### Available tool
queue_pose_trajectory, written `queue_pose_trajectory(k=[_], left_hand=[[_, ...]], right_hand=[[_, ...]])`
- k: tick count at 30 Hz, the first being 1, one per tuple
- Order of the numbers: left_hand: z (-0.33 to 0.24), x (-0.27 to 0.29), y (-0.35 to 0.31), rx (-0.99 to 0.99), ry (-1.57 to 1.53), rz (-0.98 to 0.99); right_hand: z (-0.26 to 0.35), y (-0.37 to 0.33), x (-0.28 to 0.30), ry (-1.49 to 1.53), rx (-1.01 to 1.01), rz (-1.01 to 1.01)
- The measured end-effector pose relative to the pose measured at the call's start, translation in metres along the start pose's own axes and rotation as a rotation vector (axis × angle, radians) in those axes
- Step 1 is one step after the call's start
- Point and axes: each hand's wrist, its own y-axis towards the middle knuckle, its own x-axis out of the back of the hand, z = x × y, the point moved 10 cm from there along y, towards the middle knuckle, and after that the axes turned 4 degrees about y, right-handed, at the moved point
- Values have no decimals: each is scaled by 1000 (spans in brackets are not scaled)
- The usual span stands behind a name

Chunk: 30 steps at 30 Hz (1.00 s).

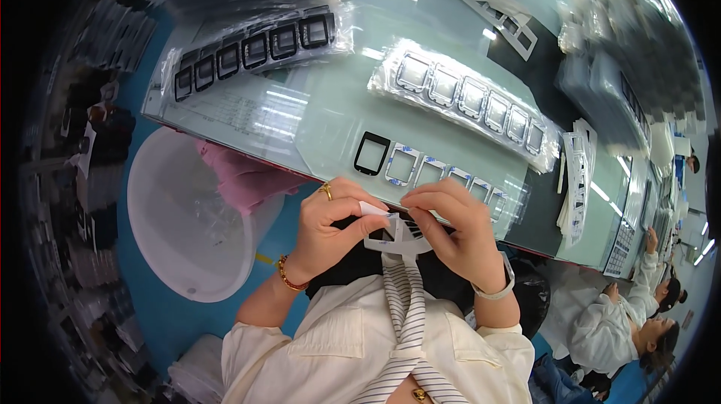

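Striped tie (398,291) nearest, left fingers (368,225) pinch a blue-printed white frame (381,245); grip of right fingers (433,199) is unclear.

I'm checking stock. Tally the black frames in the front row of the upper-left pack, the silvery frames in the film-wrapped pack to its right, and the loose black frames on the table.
Packed black frames, front row: 6
Silvery frames: 6
Loose black frame: 1
Total: 13
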Motion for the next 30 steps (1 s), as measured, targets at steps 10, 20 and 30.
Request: queue_pose_trajectory(k=[10, 20, 30], left_hand=[[15, 22, -8, -1, 56, -104], [22, 28, -8, -32, 339, -173], [21, 21, -7, -126, 525, -161]], right_hand=[[-10, 18, 2, 172, -103, -48], [-65, 51, -12, 181, -317, -199], [-65, 53, -16, 151, -238, -241]])
